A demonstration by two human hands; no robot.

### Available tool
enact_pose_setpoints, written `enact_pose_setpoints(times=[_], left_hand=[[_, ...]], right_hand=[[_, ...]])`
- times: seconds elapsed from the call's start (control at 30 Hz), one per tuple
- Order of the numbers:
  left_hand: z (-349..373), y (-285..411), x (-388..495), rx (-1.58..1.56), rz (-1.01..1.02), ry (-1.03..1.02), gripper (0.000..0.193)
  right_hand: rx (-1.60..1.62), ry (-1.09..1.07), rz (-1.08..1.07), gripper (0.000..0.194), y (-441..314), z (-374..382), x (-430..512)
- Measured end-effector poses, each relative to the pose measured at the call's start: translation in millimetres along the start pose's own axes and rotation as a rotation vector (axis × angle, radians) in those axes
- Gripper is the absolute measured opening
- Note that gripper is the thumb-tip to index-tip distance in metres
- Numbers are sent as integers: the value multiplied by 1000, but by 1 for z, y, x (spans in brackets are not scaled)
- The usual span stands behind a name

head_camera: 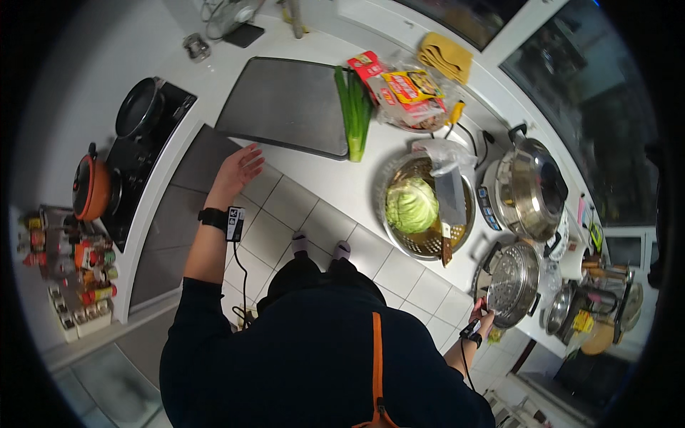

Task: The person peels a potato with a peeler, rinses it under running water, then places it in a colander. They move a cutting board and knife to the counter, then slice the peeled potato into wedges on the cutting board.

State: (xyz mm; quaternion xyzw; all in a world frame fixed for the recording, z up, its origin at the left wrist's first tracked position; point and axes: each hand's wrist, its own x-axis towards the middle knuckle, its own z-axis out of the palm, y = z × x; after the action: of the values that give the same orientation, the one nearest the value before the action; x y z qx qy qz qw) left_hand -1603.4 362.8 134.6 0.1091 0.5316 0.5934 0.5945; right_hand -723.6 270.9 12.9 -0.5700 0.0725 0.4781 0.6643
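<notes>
My left hand is held out with fingers apart and nothing in it, over the counter's front edge near the grey cutting board. Green scallions lie along the board's right side. My right hand grips the near rim of a perforated steel steamer basket at the right; part of the grip is hidden. Between my hands stands a steel colander holding a green cabbage. A cleaver lies across it, beside a clear plastic bag.
Food packages and a folded yellow cloth are at the back. A lidded steel pot stands on an appliance at right. A frying pan and an orange pot sit on the left cooktop, near seasoning bottles.
</notes>
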Motion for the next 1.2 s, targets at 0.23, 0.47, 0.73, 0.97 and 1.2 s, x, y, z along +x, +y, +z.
enact_pose_setpoints(times=[0.23, 0.47, 0.73, 0.97, 1.2], left_hand=[[-29, -10, -7, -7, 13, 113, 39], [-83, -9, 6, -64, -61, 241, 38], [-165, 25, 66, 2, 9, 234, 41], [-215, 79, 164, 195, 71, 287, 33], [-208, 85, 226, 758, 212, 255, 49]], right_hand=[[-36, 18, -160, 32, 7, 48, 21], [-539, 30, -36, 39, 65, -20, 7], [-1710, -1115, 155, 30, 215, 174, -189], [-1333, -894, -354, 31, 365, 422, -236], [-1779, -50, -857, 52, 426, 551, -185]])
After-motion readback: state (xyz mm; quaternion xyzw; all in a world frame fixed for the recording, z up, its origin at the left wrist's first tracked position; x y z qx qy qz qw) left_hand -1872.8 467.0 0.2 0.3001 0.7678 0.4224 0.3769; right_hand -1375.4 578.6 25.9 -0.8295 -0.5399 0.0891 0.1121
